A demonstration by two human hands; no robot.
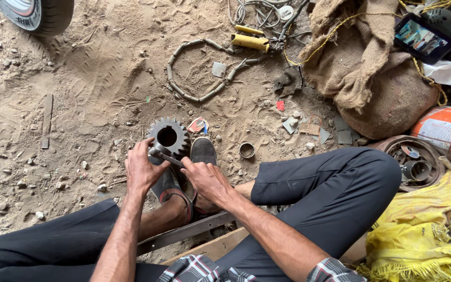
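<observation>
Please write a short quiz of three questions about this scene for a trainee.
1. True or false: the gear stands on sandy ground.
2. What do the left hand and the right hand hold together? A) a metal bar B) a rope C) a cup
3. What small round thing lies in the sand right of the shoe?

Key:
1. True.
2. A, and the bar lies against the gear.
3. A metal ring.

gear [168,137] before feet | ring [247,150] right | sack [377,78] far right
</observation>
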